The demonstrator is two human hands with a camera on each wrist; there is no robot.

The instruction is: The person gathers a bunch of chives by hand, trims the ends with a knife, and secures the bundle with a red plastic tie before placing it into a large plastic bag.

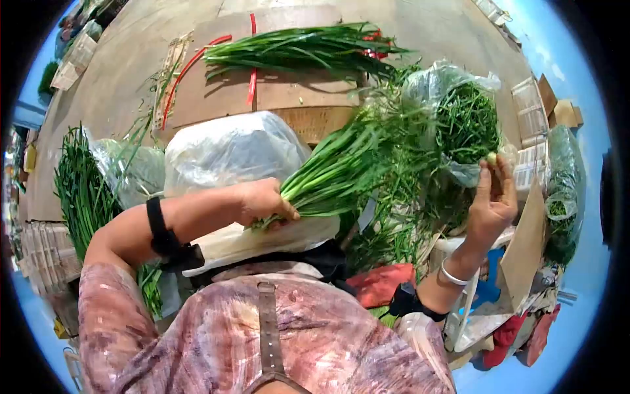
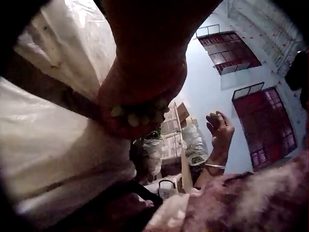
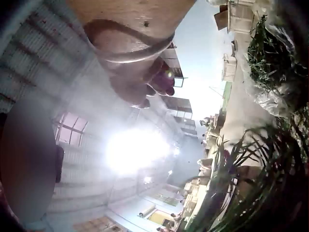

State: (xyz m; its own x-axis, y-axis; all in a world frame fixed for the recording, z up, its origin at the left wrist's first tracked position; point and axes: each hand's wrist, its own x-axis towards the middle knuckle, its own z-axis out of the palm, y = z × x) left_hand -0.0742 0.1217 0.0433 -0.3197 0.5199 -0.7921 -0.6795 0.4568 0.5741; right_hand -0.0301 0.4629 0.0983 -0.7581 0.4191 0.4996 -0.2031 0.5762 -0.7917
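Note:
In the head view, my left hand (image 1: 266, 202) grips a bunch of long green leafy stalks (image 1: 335, 167) by its pale lower ends, and the leaves fan out to the right. That hand is also in the left wrist view, dark, with pale round tips along it. My right hand (image 1: 493, 205) is raised, apart from the bunch, beside a clear plastic bag (image 1: 426, 88) of cut greens (image 1: 467, 121). Its fingers are loosely bent; a small pale spot shows at one fingertip, and I cannot tell what it is. The right wrist view shows this hand (image 3: 140, 82) from behind.
Another bundle of long greens (image 1: 295, 49) lies on cardboard (image 1: 289, 95) with red strips. A white plastic-covered bundle (image 1: 230, 148) stands before me. More greens (image 1: 85, 190) are at the left, loose cuttings (image 1: 394, 230) at the right, and a bagged bundle (image 1: 563, 197) farther right.

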